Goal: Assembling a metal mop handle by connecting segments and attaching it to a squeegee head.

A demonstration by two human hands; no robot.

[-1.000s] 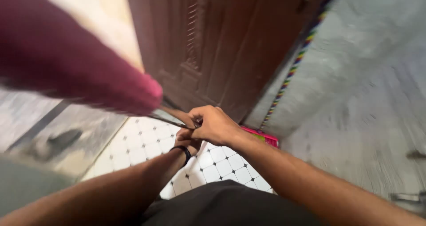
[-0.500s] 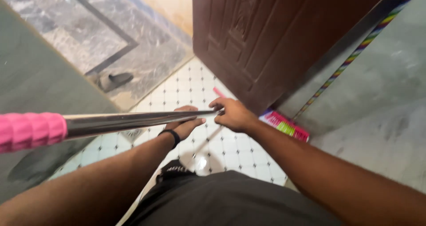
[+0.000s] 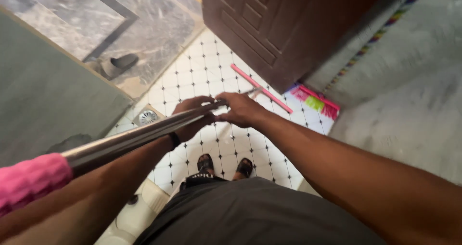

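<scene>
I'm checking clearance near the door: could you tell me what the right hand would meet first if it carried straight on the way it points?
The right hand points up-left along the tiled floor. Nothing stands in that line short of the marble threshold; the dark wooden door lies to its right. Depth is unclear.

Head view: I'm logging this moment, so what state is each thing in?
Left hand: closed around the metal pole.
Right hand: gripping the pole just beyond the left.
Metal pole: held slanting, pink grip nearest the camera.
Wooden door: standing ajar over the tiled floor.
Pink broom: lying on the floor by the door.
Slipper: lying on the marble floor outside.
</scene>
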